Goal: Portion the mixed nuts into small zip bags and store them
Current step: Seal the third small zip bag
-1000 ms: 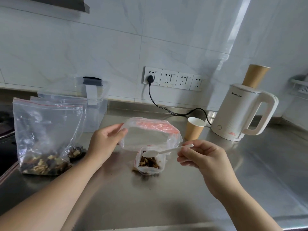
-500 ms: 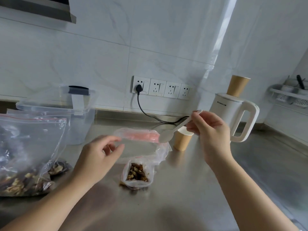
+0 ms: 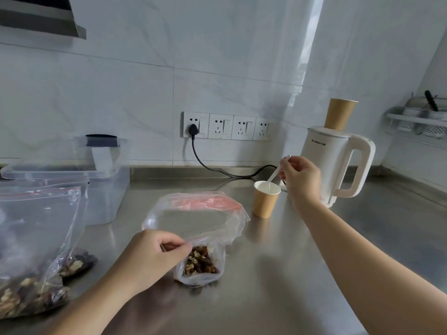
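1. Right hand pinches the white plastic spoon by its handle, bowl end dipped into the paper cup. The cup stands just behind and right of the small zip bag.
2. Left hand pinches that bag's top-left edge; fingers curl on the plastic. The bag sits upright on the steel counter with mixed nuts in its bottom.
3. A sleeve of spare zip bags lies touching the small bag's back; the big bag of nuts stands well left of it.
4. Step in hand, my read: park the spoon, then seal.
5. Let go only once the spoon leans on the cup's rim; the cup looks light and could tip.
6. Keep the bag upright, clear crumbs from the zip, press air out, and run the seal end to end.
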